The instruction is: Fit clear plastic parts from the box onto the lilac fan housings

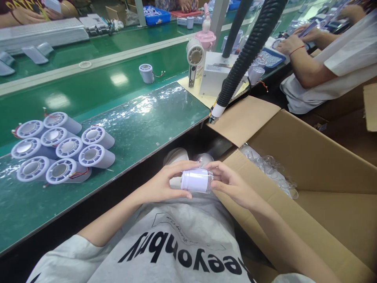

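Note:
In front of my shirt, a lavender cylindrical housing (pixel 194 180) lies sideways between both hands. My left hand (pixel 165 182) is closed around its left end, thumb below and fingers above. At the other end my right hand (pixel 228 182) pinches a clear plastic cover (pixel 210 181) that sits around the housing's right part. How far the cover reaches along the housing I cannot tell. On the bench to the left stands a cluster of similar lavender housings (pixel 69 147) with round metal centres and thin red wires.
An open cardboard box (pixel 321 157) at my right holds clear plastic covers (pixel 271 169). A black corrugated hose (pixel 235 78) hangs over the bench corner. Beyond the green bench (pixel 141 129), a single housing (pixel 146 73) stands on the belt. A co-worker's arms (pixel 312 55) are at the right.

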`<state>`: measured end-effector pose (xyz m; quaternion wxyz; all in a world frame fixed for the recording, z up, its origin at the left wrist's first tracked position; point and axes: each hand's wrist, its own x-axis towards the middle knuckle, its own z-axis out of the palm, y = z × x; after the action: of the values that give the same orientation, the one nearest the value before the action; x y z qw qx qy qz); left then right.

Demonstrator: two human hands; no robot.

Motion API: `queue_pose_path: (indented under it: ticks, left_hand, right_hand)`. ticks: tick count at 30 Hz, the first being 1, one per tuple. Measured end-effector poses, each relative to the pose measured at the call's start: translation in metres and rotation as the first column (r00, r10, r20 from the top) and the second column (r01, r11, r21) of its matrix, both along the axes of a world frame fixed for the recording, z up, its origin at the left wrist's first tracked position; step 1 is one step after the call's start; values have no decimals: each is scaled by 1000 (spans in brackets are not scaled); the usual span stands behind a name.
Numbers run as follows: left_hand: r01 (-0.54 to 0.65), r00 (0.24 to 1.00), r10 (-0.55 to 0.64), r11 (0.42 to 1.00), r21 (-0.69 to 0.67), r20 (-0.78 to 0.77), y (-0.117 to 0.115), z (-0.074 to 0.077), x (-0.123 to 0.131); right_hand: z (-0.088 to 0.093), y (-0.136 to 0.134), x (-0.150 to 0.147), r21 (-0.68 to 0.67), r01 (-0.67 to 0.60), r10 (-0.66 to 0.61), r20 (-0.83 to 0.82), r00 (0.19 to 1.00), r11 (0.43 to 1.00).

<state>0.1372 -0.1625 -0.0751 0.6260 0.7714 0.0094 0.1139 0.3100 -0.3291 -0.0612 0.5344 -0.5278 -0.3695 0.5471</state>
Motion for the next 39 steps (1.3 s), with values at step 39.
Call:
queue_pose_path:
  ticks: [39]
  left_hand:
    - [-274, 959, 212, 858, -435, -186, 54, -7, 142]
  right_hand:
    - [-84, 87, 51, 53, 569, -439, -579, 687, 820]
